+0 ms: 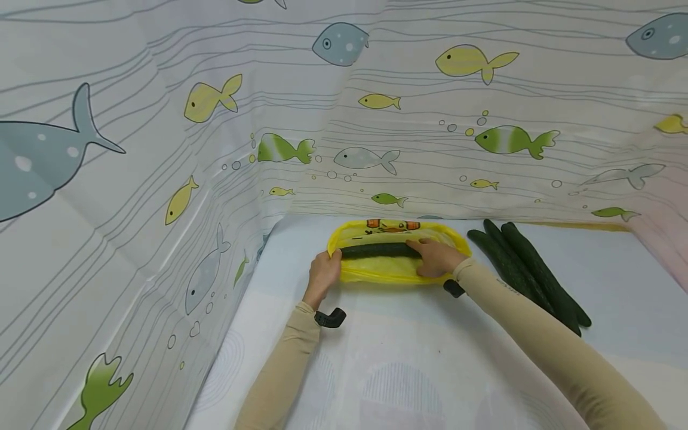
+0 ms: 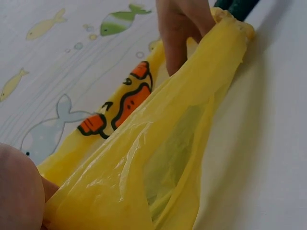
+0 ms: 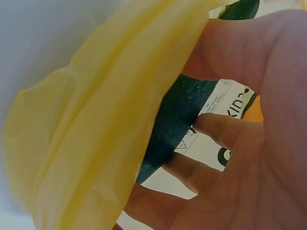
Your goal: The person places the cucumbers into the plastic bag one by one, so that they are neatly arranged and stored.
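A yellow plastic bag (image 1: 376, 276) with an orange and black cartoon print lies with its mouth spread wide on the table. My left hand (image 1: 325, 273) grips the bag's rim at its left end; in the left wrist view only part of that hand (image 2: 19, 187) shows. One dark green cucumber (image 1: 376, 251) lies lengthwise across the bag's opening. My right hand (image 1: 438, 258) reaches into the right side and holds this cucumber, fingers and thumb on it. In the right wrist view the near bag wall hides part of the cucumber (image 3: 180, 115).
Three more cucumbers (image 1: 529, 275) lie side by side on the white table (image 1: 398, 334), right of the bag and near my right forearm. A fish-print curtain (image 1: 419, 119) hangs behind the table and along its left side.
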Action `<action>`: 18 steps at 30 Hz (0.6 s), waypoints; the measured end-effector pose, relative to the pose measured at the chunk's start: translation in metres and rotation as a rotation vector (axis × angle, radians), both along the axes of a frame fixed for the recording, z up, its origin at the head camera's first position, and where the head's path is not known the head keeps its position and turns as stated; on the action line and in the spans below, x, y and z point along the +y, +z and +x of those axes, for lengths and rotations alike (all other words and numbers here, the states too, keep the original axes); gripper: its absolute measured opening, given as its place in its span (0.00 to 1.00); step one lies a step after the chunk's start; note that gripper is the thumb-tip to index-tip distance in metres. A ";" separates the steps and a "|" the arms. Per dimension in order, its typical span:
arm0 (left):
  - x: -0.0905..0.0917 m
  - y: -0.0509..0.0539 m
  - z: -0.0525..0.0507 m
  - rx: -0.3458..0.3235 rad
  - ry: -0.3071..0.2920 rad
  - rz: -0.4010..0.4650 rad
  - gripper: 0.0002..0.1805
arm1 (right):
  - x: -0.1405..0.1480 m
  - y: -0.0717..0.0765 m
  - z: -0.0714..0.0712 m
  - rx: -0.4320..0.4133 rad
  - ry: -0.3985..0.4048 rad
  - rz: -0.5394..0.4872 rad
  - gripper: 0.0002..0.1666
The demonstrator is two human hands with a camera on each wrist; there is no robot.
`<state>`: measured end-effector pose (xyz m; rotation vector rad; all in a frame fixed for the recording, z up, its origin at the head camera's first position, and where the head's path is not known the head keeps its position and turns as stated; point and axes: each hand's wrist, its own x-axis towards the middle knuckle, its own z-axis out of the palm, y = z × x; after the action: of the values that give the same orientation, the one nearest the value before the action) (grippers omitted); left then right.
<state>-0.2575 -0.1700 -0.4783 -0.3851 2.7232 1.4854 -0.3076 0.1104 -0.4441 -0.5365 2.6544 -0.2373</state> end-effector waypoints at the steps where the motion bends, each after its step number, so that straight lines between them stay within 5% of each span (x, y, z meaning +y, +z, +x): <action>1: 0.000 0.000 0.000 -0.002 0.000 -0.001 0.22 | 0.000 0.000 0.001 0.001 0.000 -0.001 0.47; 18: -0.002 0.004 0.001 -0.030 0.011 0.015 0.21 | 0.012 0.010 0.011 -0.001 0.045 -0.010 0.47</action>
<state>-0.2569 -0.1721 -0.4739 -0.4200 2.6895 1.4893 -0.2965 0.1219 -0.4343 -0.5980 2.6384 -0.2377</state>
